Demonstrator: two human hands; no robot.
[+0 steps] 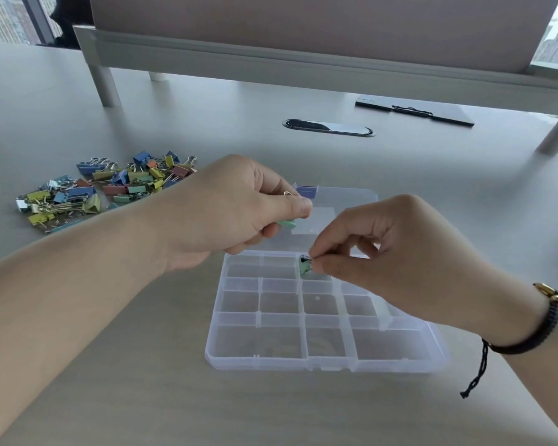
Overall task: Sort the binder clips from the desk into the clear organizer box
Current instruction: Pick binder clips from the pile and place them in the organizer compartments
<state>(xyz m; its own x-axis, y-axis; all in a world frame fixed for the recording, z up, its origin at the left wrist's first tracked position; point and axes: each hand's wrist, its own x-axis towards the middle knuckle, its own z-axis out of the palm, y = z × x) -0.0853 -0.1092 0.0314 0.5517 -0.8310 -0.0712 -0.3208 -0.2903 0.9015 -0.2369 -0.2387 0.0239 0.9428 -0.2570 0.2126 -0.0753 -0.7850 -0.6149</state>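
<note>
Your left hand [226, 207] was curled around a mint clip [287, 224]; your right hand [397, 255] pinched a green clip [305, 264] over the organizer box [397, 365] beneath both hands, the clip pile [107, 188] left of them.

2 hands [226, 210], 1 organizer box [322, 365], 1 clipboard [445, 114], approx 40 clips [110, 185].

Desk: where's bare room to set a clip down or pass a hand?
Bare desk lies in front of the organizer box, between the forearms, and behind the clip pile toward the cable slot. It is crowded at the box's far row, where the left hand and right hand each hold a green clip.
</note>
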